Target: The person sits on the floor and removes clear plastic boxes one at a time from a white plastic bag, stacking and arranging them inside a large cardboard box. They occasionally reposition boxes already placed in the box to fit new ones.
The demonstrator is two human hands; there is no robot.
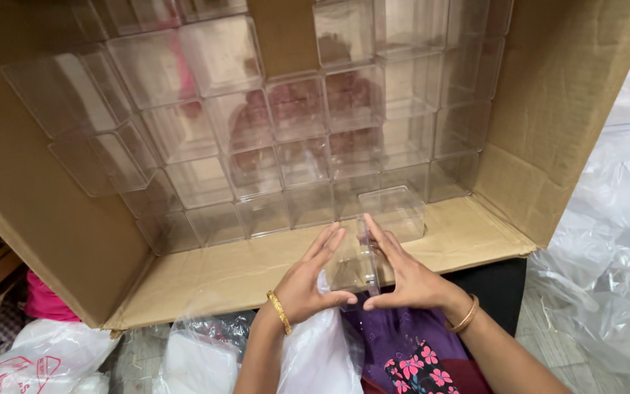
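Observation:
A small clear plastic box (357,266) is pressed between my two palms just in front of a big cardboard carton (548,95) lying on its side. My left hand (309,281), with a gold bangle at the wrist, cups the box's left side. On the right side, my right hand (406,277), also with a gold bangle, holds it with fingers stretched forward. Inside the carton, several identical clear plastic boxes (300,109) are stacked in rows against the back. One more clear box (395,210) stands alone on the carton's lower flap, just beyond my fingertips.
Crumpled clear plastic sheeting (614,241) lies to the right of the carton. White and clear plastic bags (45,357) sit at the lower left and under my wrists. Purple floral cloth (410,357) covers my lap. Pink cloth (41,300) shows at the left.

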